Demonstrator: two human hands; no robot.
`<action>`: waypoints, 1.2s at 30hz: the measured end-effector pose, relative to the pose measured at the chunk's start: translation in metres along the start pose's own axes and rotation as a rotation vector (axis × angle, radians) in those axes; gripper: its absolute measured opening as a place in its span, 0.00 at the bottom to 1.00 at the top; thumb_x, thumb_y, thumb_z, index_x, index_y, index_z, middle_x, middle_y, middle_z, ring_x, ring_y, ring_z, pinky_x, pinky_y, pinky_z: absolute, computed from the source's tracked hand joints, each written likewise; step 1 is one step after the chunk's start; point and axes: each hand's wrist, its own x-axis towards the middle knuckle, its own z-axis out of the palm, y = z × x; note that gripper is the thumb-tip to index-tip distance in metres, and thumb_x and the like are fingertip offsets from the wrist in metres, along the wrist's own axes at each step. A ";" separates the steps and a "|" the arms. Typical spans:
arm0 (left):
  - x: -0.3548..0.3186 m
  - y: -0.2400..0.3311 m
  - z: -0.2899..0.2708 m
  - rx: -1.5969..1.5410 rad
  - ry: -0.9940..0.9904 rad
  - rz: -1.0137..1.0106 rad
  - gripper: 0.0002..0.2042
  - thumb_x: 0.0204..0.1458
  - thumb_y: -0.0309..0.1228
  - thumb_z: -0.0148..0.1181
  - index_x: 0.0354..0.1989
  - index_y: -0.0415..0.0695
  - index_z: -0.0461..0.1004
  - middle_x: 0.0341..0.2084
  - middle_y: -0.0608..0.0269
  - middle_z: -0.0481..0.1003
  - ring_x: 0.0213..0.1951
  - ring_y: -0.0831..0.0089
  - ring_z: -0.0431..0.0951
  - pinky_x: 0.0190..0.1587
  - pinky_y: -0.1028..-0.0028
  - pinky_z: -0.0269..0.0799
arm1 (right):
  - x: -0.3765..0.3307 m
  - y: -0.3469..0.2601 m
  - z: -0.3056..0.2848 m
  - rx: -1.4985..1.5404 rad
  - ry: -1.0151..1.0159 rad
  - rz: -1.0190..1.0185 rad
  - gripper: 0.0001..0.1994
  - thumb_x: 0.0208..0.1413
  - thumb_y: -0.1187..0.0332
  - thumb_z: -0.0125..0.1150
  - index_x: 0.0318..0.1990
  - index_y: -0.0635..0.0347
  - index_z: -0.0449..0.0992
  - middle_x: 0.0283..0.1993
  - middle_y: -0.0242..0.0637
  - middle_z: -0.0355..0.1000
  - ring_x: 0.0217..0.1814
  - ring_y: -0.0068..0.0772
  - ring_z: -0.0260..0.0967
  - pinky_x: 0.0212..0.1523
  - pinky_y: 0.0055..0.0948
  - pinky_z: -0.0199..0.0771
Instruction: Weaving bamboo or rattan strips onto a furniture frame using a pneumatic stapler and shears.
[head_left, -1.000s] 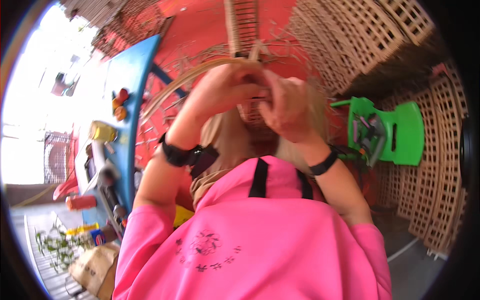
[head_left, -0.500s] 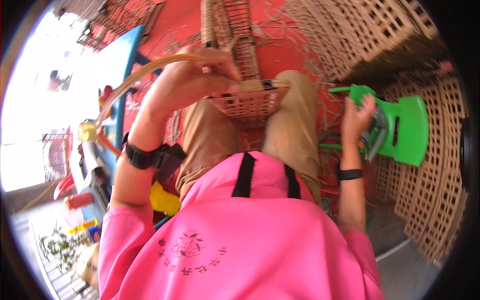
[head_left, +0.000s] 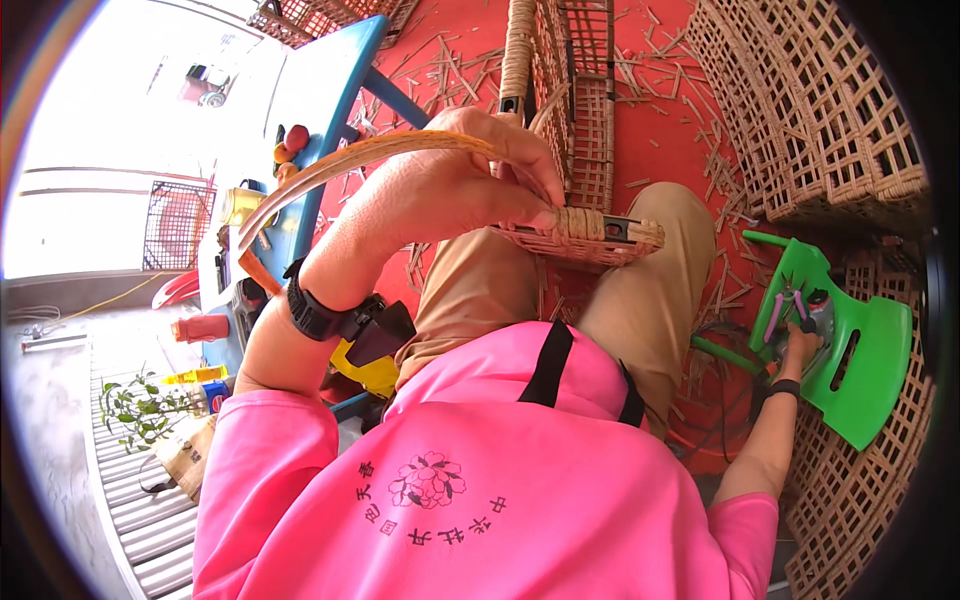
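My left hand (head_left: 470, 180) grips a long rattan strip (head_left: 340, 165) w/ fingers curled round it, thumb pressed on the rim of a half-woven wicker basket (head_left: 580, 150) resting on my lap. The strip arcs out to the left over the blue table (head_left: 330, 90). My right hand (head_left: 800, 345) is down at the green plastic stool (head_left: 850, 350), touching the pink-handled pliers (head_left: 790, 305) lying there; can't tell if the fingers have closed on them. Rattan offcuts litter the red floor (head_left: 660, 130); stacked wicker crates (head_left: 810, 110) stand on the right.

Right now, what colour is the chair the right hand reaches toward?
Bright green chair, by the right hand; head view.
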 end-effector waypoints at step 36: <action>0.040 -0.005 0.023 0.127 -0.079 0.322 0.07 0.40 0.25 0.66 0.30 0.38 0.81 0.19 0.61 0.79 0.22 0.74 0.80 0.26 0.72 0.74 | -0.442 -0.164 -0.173 0.124 -0.434 -1.197 0.12 0.56 0.74 0.61 0.48 0.57 0.73 0.43 0.27 0.69 0.44 0.21 0.65 0.44 0.26 0.68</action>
